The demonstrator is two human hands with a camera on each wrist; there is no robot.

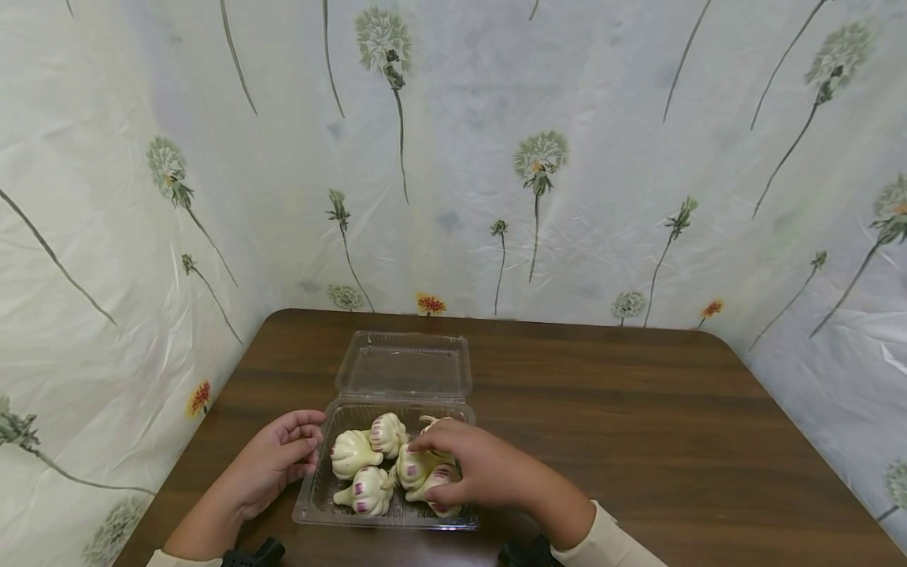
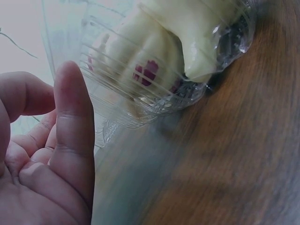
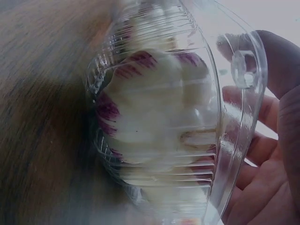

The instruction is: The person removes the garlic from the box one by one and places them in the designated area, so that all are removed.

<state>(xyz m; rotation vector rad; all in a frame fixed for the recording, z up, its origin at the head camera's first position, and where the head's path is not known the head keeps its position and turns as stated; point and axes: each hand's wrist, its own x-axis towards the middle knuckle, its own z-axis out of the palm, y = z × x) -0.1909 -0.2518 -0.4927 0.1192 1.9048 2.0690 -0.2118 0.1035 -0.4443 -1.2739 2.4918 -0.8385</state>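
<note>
Several cream garlic bulbs (image 1: 352,454) with purple streaks sit in a clear plastic clamshell box (image 1: 386,520), its lid (image 1: 404,366) folded back. My left hand (image 1: 279,457) is at the box's left side, fingers loosely bent and fingertips right at the rim. In the left wrist view, bulbs (image 2: 140,56) show through the ribbed wall beside the thumb. Reaching over the right half of the box, my right hand (image 1: 478,468) has thumb and fingers spread above the bulbs and partly hides them. A bulb (image 3: 154,103) shows through the box wall in the right wrist view.
The box stands on a dark brown wooden table (image 1: 602,409), left of its middle. Behind and at both sides hangs a pale sheet (image 1: 453,157) printed with dandelions. Black straps or devices (image 1: 255,554) are at both wrists.
</note>
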